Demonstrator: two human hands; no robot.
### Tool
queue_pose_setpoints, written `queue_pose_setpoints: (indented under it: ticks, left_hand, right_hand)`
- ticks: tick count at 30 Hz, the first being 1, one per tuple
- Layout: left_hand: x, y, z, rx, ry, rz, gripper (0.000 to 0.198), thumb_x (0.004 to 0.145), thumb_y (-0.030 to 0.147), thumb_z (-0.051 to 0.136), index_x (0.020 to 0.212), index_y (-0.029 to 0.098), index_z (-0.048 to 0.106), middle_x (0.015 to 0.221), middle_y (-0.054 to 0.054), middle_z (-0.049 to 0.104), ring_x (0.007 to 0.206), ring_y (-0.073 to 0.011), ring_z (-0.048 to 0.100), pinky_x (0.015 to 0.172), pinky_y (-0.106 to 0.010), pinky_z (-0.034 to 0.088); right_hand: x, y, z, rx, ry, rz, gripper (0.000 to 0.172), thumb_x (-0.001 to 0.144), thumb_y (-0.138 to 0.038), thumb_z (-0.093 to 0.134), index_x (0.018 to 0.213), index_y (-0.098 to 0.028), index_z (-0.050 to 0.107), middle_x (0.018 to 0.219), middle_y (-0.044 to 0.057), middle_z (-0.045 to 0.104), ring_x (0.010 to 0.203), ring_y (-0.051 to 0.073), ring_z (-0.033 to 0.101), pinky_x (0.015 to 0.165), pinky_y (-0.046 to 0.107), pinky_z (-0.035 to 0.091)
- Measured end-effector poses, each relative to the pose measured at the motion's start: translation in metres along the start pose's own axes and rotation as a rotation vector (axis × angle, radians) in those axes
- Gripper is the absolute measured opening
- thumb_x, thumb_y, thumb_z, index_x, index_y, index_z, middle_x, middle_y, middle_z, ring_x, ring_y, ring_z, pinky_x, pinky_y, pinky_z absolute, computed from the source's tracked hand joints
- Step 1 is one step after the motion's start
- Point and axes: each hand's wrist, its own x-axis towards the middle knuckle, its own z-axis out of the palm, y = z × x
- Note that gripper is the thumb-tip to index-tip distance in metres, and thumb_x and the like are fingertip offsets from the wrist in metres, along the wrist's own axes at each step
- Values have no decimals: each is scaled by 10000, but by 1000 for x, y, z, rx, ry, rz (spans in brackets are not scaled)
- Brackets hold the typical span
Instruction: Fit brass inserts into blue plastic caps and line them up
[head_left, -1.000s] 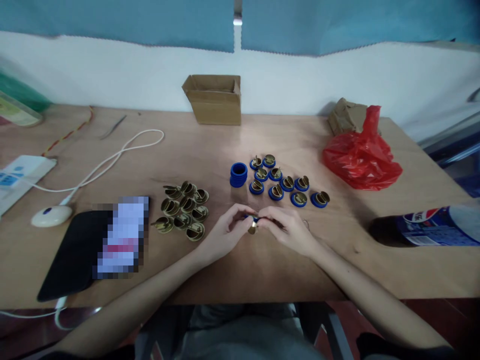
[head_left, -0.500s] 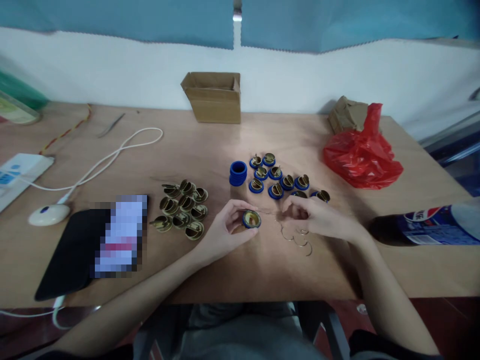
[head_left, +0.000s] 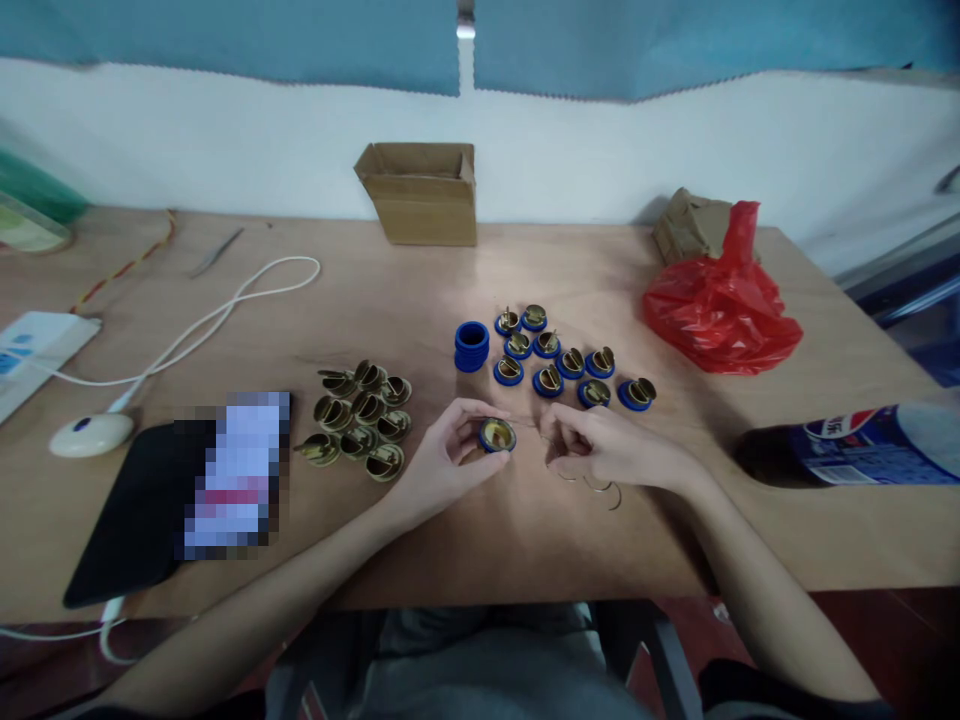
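My left hand [head_left: 442, 455] grips a round gold-coloured piece with a blue rim [head_left: 497, 435] between thumb and fingers, its hollow side up. Just to the right, my right hand [head_left: 592, 445] is closed in a pinch, with a thin curved wire [head_left: 545, 440] showing at its fingertips. More curved wires [head_left: 611, 496] lie on the table below this hand, some partly covered by it. Beyond the hands sit several blue-rimmed pieces with gold clips [head_left: 550, 380] and a stack of blue rings [head_left: 472, 347]. Gold clip pieces without blue rims [head_left: 369, 408] are grouped left of my left hand.
A phone [head_left: 240, 475] lies on a black tablet-like slab [head_left: 124, 520] at left, near a white cable [head_left: 217, 320]. An open cardboard box [head_left: 427, 210] stands at the back. On the right are a red plastic bag [head_left: 720, 320] and a cola bottle lying down [head_left: 847, 445].
My right hand has moved left, closer to the blue-rimmed piece, and now covers part of the wires. My left hand keeps its hold. The whole view has shifted slightly.
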Motion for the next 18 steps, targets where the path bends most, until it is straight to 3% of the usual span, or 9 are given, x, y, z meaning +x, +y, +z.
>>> queue_pose_setpoints:
  ticks: [18]
  left_hand:
    - [1,1,1,-10,23,-7,352,790,143,806,1077,208,611,1244,-77,699,1118,-158,670,994,-315,530]
  right_hand:
    - [2,1,3,15,15,-37,130,904,-211,674,997,-217,584,688,-72,546,607,107,506,556,254,312]
